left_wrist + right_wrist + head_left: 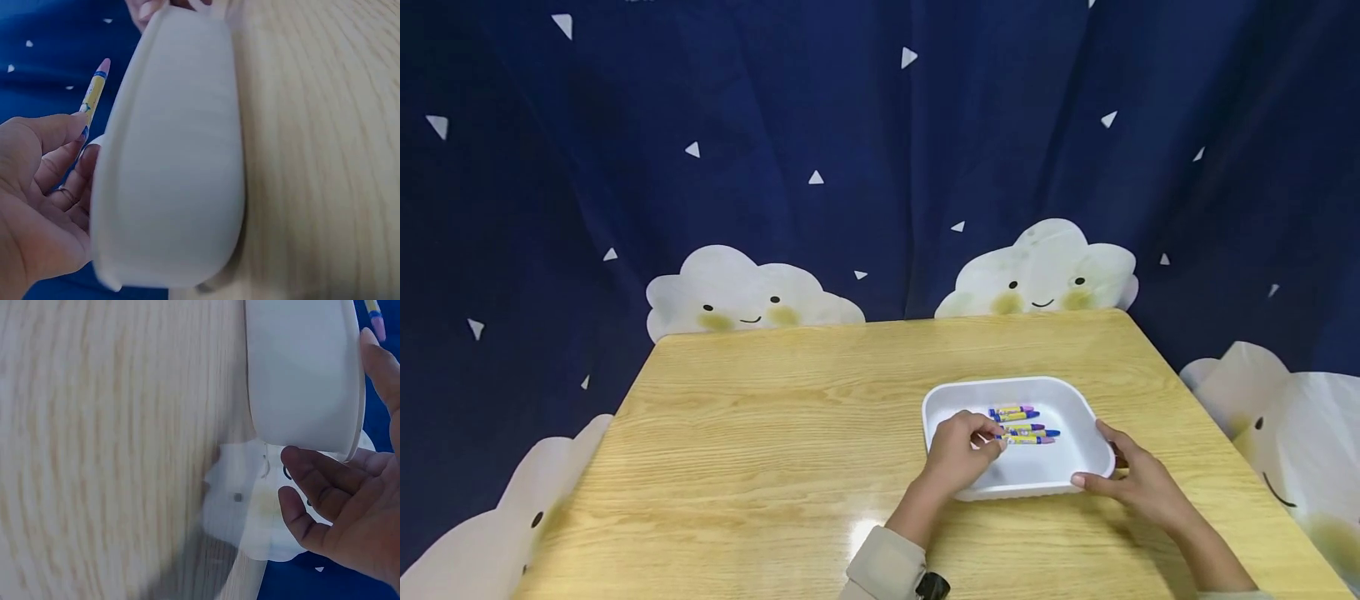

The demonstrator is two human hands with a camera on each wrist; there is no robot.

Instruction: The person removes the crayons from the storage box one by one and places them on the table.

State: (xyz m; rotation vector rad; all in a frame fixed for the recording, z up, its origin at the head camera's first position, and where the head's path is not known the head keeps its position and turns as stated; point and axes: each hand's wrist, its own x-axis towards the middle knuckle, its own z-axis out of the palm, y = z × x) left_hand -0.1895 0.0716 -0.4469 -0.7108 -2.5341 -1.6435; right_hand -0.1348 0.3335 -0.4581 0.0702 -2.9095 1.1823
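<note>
A white plastic tray (1086,446) sits at the right of the wooden table. Over its left side, my left hand (958,454) pinches a crayon (94,100) with a pinkish-purple tip and yellow wrapper between thumb and fingers. Several more yellow-wrapped crayons (1015,414) with blue and purple tips lie in the middle of the tray. My right hand (1150,487) holds the tray's right end, thumb on the near corner of the rim and fingers around the end wall. In the left wrist view the tray's outer wall (172,144) hides part of the left fingers.
The wooden table (760,450) extends left of the tray and in front of it. Behind and at both sides hangs a dark blue curtain (850,125) with white triangles and smiling clouds. A black watch (932,586) is at the left sleeve cuff.
</note>
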